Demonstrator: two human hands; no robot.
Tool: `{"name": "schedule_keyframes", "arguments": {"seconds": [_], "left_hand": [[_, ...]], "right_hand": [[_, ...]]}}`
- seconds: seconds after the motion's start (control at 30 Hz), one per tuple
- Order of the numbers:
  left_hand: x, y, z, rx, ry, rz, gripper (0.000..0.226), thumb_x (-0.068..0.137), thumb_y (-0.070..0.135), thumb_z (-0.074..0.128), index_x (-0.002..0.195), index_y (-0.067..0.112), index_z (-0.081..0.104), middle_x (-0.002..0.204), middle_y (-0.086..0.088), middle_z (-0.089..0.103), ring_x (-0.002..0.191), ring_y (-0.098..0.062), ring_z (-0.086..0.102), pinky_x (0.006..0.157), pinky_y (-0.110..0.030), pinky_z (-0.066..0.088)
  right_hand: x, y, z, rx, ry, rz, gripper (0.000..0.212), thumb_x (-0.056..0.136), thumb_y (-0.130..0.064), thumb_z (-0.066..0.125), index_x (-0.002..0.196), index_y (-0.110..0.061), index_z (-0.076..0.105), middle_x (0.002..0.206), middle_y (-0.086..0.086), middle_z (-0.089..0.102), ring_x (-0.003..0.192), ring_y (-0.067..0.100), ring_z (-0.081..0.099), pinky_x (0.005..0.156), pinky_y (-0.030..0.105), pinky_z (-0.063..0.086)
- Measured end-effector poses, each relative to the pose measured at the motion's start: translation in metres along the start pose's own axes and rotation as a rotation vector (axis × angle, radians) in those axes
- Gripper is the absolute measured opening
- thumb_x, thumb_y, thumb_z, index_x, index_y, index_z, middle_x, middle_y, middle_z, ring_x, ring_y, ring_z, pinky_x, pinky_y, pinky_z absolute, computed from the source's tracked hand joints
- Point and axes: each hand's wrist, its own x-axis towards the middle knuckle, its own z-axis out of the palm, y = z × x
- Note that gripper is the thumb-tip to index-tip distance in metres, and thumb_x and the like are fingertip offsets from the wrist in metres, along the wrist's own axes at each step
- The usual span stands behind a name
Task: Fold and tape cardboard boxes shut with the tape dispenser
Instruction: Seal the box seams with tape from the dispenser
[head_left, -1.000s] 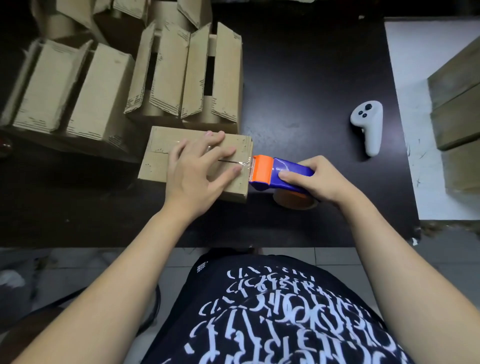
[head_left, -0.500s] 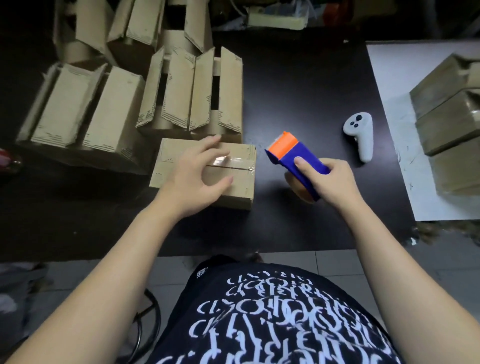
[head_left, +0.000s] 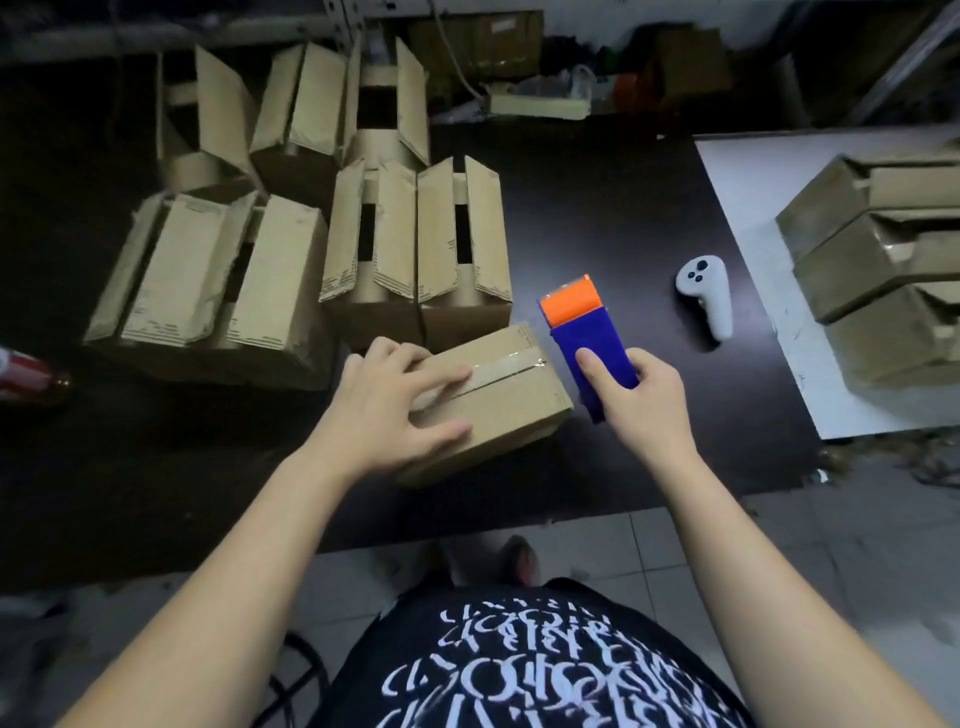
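A small cardboard box (head_left: 509, 410) lies on the dark table near its front edge, its flaps closed and a strip of clear tape (head_left: 506, 364) along the seam. My left hand (head_left: 389, 400) rests flat on its left half, fingers spread over the top and front edge. To the right of the box my right hand (head_left: 639, 400) grips a blue tape dispenser (head_left: 592, 348) with an orange head, lifted clear of the box and pointing away from me.
Several open boxes (head_left: 415, 249) with raised flaps stand behind and left of the taped one. A white controller (head_left: 709, 296) lies to the right. Stacked closed boxes (head_left: 878, 270) sit on a white board (head_left: 748, 208) at far right. A red can (head_left: 26, 371) lies at the left edge.
The dispenser came off the box's right end and rose, swinging its orange head away from me. The taped box has turned slightly under my left hand.
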Motion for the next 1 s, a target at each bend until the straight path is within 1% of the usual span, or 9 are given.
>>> {"name": "schedule_keyframes", "arguments": {"seconds": [0.13,0.23,0.3,0.37,0.47,0.6,0.7,0.83,1.0], "left_hand": [[-0.017,0.0,0.008,0.013,0.02,0.009,0.077,0.074,0.085,0.047,0.143,0.051,0.05,0.117,0.008,0.053,0.112,-0.017,0.04,0.088,-0.037,0.034],[-0.018,0.012,0.009,0.093,0.091,-0.063,0.075,0.074,0.086,0.043,0.138,0.05,0.055,0.096,0.006,0.049,0.099,-0.021,0.046,0.079,-0.037,0.037],[-0.017,0.021,0.012,0.119,0.124,-0.149,0.07,0.076,0.084,0.046,0.134,0.048,0.058,0.09,0.004,0.047,0.095,-0.023,0.047,0.076,-0.036,0.035],[-0.019,0.032,0.014,0.139,0.115,-0.228,0.069,0.078,0.084,0.046,0.137,0.049,0.056,0.094,0.001,0.051,0.098,-0.025,0.048,0.078,-0.037,0.038],[-0.022,0.049,0.019,0.179,0.068,-0.291,0.069,0.083,0.084,0.042,0.142,0.047,0.048,0.102,-0.005,0.055,0.102,-0.027,0.049,0.083,-0.04,0.042],[-0.023,0.071,0.021,0.103,0.05,-0.352,0.068,0.087,0.081,0.043,0.143,0.043,0.048,0.109,-0.009,0.056,0.107,-0.03,0.051,0.085,-0.039,0.042],[-0.023,0.083,0.024,0.007,0.027,-0.32,0.065,0.092,0.074,0.046,0.146,0.038,0.046,0.111,-0.008,0.055,0.108,-0.03,0.055,0.087,-0.039,0.045],[-0.029,0.087,0.03,-0.064,-0.014,-0.207,0.066,0.095,0.067,0.048,0.153,0.037,0.035,0.114,-0.005,0.051,0.109,-0.029,0.058,0.089,-0.04,0.047],[-0.032,0.084,0.037,-0.291,0.035,-0.332,0.064,0.086,0.068,0.062,0.144,0.046,0.047,0.105,0.0,0.051,0.106,-0.027,0.061,0.085,-0.038,0.048]], "right_hand": [[-0.015,-0.008,0.002,-0.03,0.08,-0.026,0.049,0.089,-0.054,0.071,0.069,-0.012,0.054,0.062,-0.005,0.057,0.057,0.012,0.05,0.059,0.034,0.044],[-0.027,-0.012,0.004,-0.204,0.143,-0.07,0.054,0.084,-0.063,0.068,0.068,-0.015,0.051,0.06,-0.003,0.057,0.06,0.02,0.053,0.059,0.036,0.04],[-0.033,-0.019,0.008,-0.315,0.155,-0.123,0.057,0.081,-0.069,0.067,0.072,-0.015,0.051,0.062,-0.002,0.059,0.063,0.027,0.055,0.061,0.038,0.04],[-0.039,-0.027,0.012,-0.355,0.146,-0.171,0.057,0.082,-0.069,0.067,0.076,-0.014,0.052,0.064,-0.001,0.06,0.064,0.028,0.055,0.063,0.039,0.043],[-0.046,-0.034,0.016,-0.32,0.147,-0.177,0.056,0.083,-0.068,0.068,0.079,-0.014,0.052,0.066,0.0,0.062,0.064,0.027,0.057,0.064,0.04,0.046],[-0.053,-0.039,0.012,-0.281,0.164,-0.174,0.048,0.084,-0.063,0.072,0.073,-0.025,0.045,0.067,-0.005,0.064,0.063,0.02,0.056,0.061,0.037,0.043],[-0.057,-0.044,0.007,-0.263,0.183,-0.167,0.047,0.084,-0.062,0.072,0.071,-0.029,0.041,0.066,-0.009,0.062,0.061,0.012,0.055,0.058,0.031,0.039],[-0.065,-0.043,0.006,-0.269,0.22,-0.153,0.047,0.084,-0.062,0.073,0.071,-0.029,0.043,0.066,-0.01,0.061,0.062,0.009,0.055,0.056,0.027,0.037],[-0.071,-0.032,0.001,-0.236,0.242,-0.137,0.049,0.084,-0.061,0.074,0.068,-0.028,0.041,0.06,-0.011,0.055,0.058,0.007,0.052,0.055,0.026,0.034]]}}
